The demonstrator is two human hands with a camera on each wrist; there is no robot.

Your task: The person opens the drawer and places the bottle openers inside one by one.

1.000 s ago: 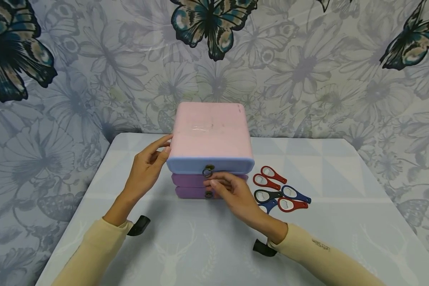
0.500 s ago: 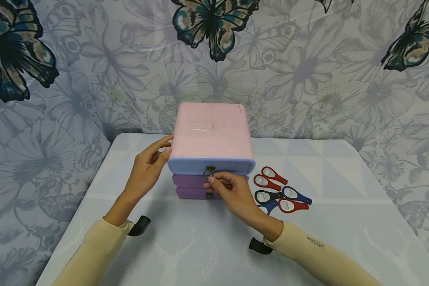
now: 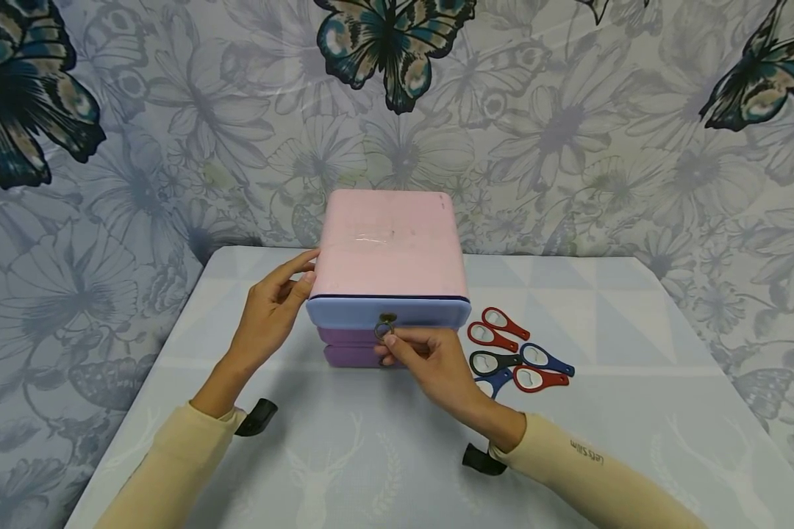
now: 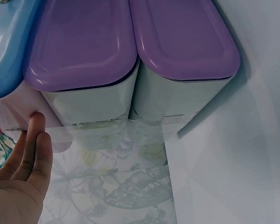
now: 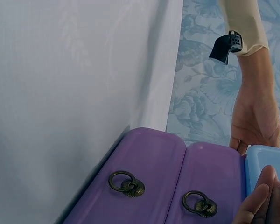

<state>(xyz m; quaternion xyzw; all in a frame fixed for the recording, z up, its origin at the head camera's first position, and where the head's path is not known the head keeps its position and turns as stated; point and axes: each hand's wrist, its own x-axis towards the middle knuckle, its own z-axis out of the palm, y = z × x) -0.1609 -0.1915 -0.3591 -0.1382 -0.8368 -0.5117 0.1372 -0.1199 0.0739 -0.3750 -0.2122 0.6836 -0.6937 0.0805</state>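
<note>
A small drawer unit with a pink top [image 3: 393, 242] stands on the table. Its top drawer has a blue front [image 3: 344, 312], and a thin dark gap shows between that front and the pink body. My right hand [image 3: 440, 367] pinches the blue drawer's metal ring pull [image 3: 381, 330] between thumb and fingers. On the unit's left side rest the fingertips of my left hand [image 3: 265, 312], its fingers fairly straight. The left wrist view shows this hand [image 4: 21, 186] against the pink side. Below are two purple drawers [image 5: 149, 156], flush together, each with a ring pull [image 5: 122, 181].
Several scissors-like pieces with red, blue and black handles [image 3: 536, 378] lie right of the unit, close to my right forearm. The light patterned table [image 3: 344, 470] extends in front. A flowered wall covering [image 3: 569, 176] with butterflies stands behind.
My right fingers have taken hold of the ring pull and moved slightly toward me. The blue drawer has slid out a little, opening a thin gap. My left hand has stayed in place.
</note>
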